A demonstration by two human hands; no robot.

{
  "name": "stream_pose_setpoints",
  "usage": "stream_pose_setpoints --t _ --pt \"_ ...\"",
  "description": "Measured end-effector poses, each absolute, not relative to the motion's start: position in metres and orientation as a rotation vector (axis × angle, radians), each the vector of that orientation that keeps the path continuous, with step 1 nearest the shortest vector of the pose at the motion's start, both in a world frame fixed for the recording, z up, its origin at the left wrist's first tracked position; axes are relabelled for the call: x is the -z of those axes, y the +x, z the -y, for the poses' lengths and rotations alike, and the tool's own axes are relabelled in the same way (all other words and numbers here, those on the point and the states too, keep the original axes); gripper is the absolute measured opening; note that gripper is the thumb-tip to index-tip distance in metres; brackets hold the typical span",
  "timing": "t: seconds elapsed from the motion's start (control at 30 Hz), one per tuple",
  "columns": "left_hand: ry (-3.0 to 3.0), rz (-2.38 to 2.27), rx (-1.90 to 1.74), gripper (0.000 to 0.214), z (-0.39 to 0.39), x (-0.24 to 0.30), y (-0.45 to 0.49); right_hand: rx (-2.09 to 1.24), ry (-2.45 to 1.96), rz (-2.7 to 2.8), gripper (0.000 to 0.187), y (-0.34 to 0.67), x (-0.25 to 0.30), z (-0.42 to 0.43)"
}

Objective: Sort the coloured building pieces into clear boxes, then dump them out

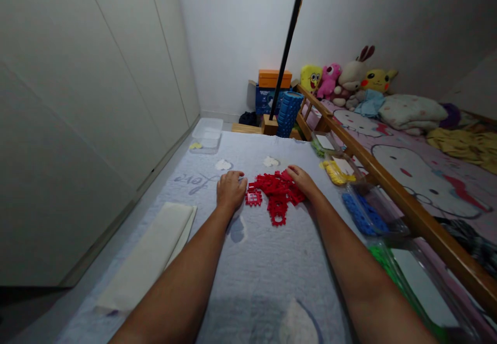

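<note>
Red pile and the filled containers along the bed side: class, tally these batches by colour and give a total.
Red pile: 1
Green-filled containers: 2
Yellow-filled container: 1
Blue-filled container: 1
Total: 5

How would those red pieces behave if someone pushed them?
The red pieces look thin and plastic, so each is probably light and fairly stiff. Heaped and overlapping, they would likely spread apart when pushed, though their notched edges might snag. Being flat, they seem unlikely to roll on the cloth.
</note>
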State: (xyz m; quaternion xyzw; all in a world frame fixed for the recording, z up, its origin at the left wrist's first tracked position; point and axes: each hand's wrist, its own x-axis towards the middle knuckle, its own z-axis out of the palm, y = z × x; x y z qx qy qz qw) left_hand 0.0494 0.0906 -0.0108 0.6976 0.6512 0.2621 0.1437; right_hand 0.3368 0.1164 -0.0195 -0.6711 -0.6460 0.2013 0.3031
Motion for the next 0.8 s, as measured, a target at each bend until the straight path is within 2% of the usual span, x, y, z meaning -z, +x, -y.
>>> stream_pose_setpoints --t 0.23,0.5,0.8 --pt "2.023 -1.867 -0.767 0.033 -0.091 0.012 0.048 -0.915 -1.564 1.691 0.046 0.314 0.01 -0.098" --pt "2.029 -1.878 -0.785 0.031 -0.091 0.016 0.048 -0.756 -1.613 1.478 0.052 0.318 0.011 -0.073" --pt "2.079 -1.913 -0.718 0.028 -0.089 0.011 0.051 -0.85 -1.515 1.423 0.052 0.303 0.007 -0.055"
